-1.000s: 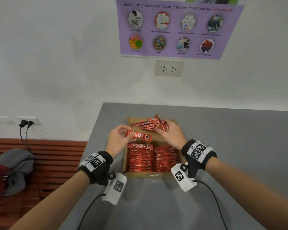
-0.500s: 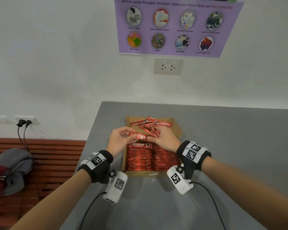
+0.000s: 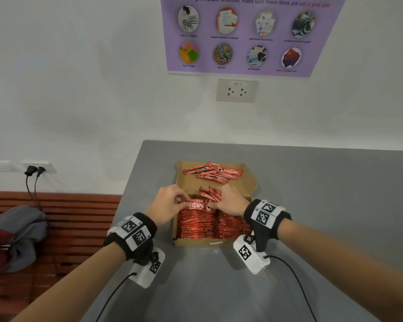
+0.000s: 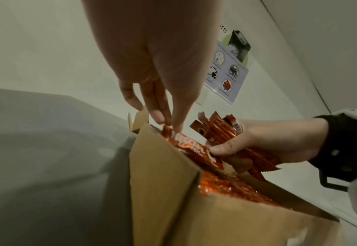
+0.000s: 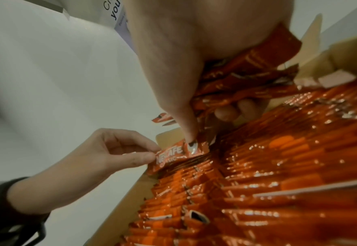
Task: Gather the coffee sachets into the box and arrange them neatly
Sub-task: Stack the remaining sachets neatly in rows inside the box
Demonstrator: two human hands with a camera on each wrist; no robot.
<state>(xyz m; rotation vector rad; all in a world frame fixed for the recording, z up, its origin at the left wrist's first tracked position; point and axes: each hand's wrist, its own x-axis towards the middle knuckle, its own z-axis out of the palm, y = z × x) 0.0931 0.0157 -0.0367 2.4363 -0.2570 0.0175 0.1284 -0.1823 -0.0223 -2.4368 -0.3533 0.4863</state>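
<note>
An open cardboard box [image 3: 197, 243] on the grey table holds two tidy rows of red coffee sachets [image 3: 196, 225]. My left hand [image 3: 166, 204] pinches the left end of one red sachet [image 3: 196, 204] at the far end of the left row. My right hand [image 3: 228, 202] grips a bundle of several sachets [image 3: 209, 192], and its forefinger presses on the right end of that same sachet [image 5: 171, 154]. The bundle [image 4: 217, 131] fans up out of the right fist. Several loose sachets [image 3: 213, 172] lie on the box's open flap [image 3: 247, 185] behind.
The grey table [image 3: 312, 205] meets a white wall with a socket [image 3: 236, 90] and a purple poster [image 3: 247, 34]. To the left, below the table edge, is a red slatted bench [image 3: 63, 219] with grey clothing [image 3: 16, 231] on it.
My right hand came back from the loose pile with a bundle of sachets and now presses on the sachet that my left hand has lowered onto the left row.
</note>
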